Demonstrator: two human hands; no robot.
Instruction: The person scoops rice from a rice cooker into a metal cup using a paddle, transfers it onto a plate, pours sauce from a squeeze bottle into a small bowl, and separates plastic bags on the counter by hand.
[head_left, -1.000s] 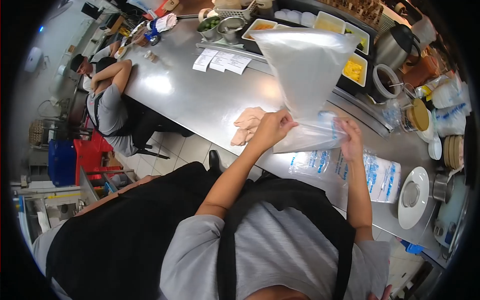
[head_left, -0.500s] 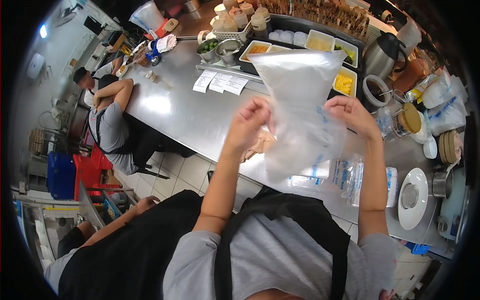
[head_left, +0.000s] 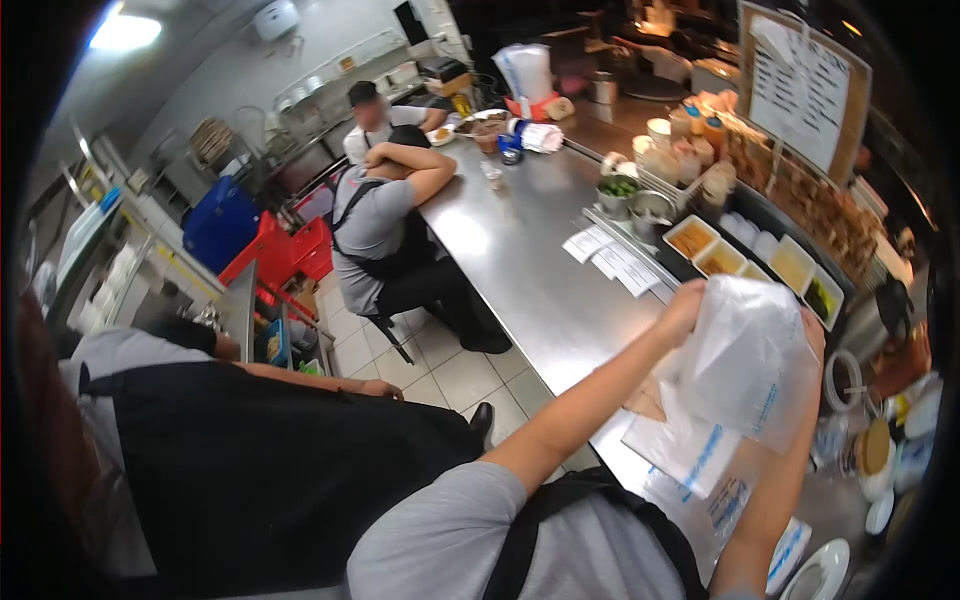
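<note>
A clear plastic bag (head_left: 750, 350) with blue print hangs between my two hands above the steel table. My left hand (head_left: 684, 310) is closed on the bag's upper left corner. At the upper right edge my right hand (head_left: 812, 335) grips the bag, its fingers partly hidden behind the plastic. Below the bag lies a pale, flat piece of food (head_left: 647, 398), partly covered from view. Flat plastic packs with blue print (head_left: 690, 450) rest on the table near my body.
Paper slips (head_left: 612, 258) lie by the food trays (head_left: 692, 238). A metal jug (head_left: 868, 318) stands at the right, a white plate (head_left: 818, 575) at the lower right. One person (head_left: 385, 225) sits at the table's far end; another in a black apron (head_left: 290, 460) is at left.
The view has swung left. Both hands have risen to the bag's upper edge, and the bag hangs from them. The person at left has an arm stretched forward.
</note>
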